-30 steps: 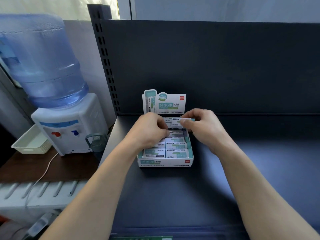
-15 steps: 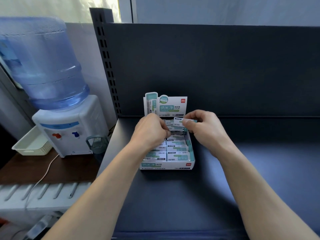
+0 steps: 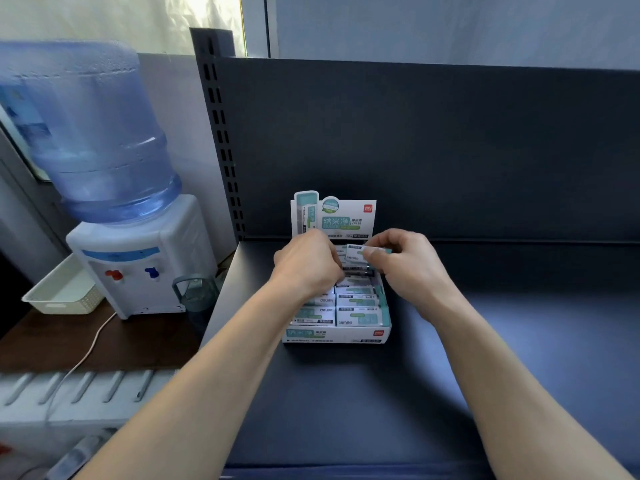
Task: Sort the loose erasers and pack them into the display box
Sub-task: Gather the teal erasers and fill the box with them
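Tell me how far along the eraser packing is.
Nearly done, it seems. Done: the front rows of the display box are full of packed erasers. In hand: the right hand pinches one eraser over the back of the box; the left hand is curled there too, its grip hidden. Left: seating that eraser; the hands hide any other gaps.

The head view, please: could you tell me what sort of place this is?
Probably a shop or its back room: a dark retail shelf with a slotted upright, a branded display box of erasers, and a water dispenser beside it.
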`<action>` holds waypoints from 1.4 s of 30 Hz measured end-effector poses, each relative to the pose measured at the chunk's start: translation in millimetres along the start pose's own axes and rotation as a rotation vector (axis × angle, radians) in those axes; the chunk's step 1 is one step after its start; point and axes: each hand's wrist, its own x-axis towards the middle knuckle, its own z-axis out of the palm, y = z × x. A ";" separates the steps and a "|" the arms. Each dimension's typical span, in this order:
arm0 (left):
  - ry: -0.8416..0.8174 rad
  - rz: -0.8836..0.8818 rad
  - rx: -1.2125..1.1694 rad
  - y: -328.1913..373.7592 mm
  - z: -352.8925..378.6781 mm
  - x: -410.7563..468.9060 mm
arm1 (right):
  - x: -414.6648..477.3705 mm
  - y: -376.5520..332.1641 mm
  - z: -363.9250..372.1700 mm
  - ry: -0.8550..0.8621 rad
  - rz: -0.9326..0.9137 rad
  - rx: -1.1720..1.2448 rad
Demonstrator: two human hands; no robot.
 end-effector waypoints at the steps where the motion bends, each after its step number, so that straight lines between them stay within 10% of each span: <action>1: -0.005 0.004 -0.001 -0.6 -0.1 -0.2 | -0.1 0.1 0.2 -0.001 0.003 -0.005; 42: -0.046 0.060 -0.305 -19.8 -4.4 0.0 | -2.7 -2.7 -4.3 -0.092 0.062 -0.036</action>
